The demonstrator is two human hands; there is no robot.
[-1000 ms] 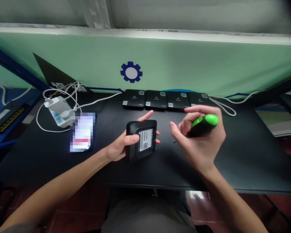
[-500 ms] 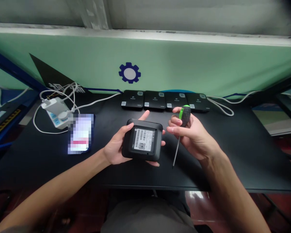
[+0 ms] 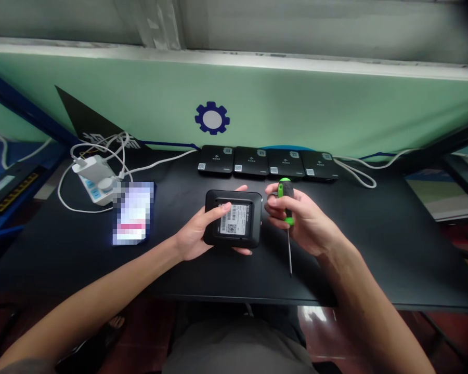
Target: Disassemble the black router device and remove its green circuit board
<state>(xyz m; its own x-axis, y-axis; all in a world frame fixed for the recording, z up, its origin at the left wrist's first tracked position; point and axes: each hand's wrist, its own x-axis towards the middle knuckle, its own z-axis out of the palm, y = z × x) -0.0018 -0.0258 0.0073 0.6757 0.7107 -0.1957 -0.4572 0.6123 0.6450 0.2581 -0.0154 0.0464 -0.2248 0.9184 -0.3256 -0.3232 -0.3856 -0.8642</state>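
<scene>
With the held box as the centre of the clock, the power strip (image 3: 97, 193) sits between nine and ten, white cables looped about it. The phone (image 3: 134, 218) lies at nine on the counter (image 3: 171, 197), nearer than the strip, its screen pixelated.

The left hand (image 3: 195, 235) grips the box (image 3: 237, 218), thumb across the label and the other fingers beneath, their tips showing past the far and near edges. From this hand the box lies towards two o'clock, in direct contact, label side up.

Beyond it, from eleven to two, four boxes (image 3: 251, 162) stand in a side-by-side row at the back.

At three, the screwdriver (image 3: 285, 202) points its shaft to six o'clock, the tip apart from the box. The right hand (image 3: 312, 221) is wrapped around its handle; whether those fingers also pinch something small, I cannot tell. From this hand the box lies at nine, just beside the fingertips.

The step in hand looks like readying box and tool for screw work. The next move would call for a steady left hold and the tip turned towards the box's upper face.

Just past two, a cable (image 3: 359, 174) loops on the counter.
</scene>
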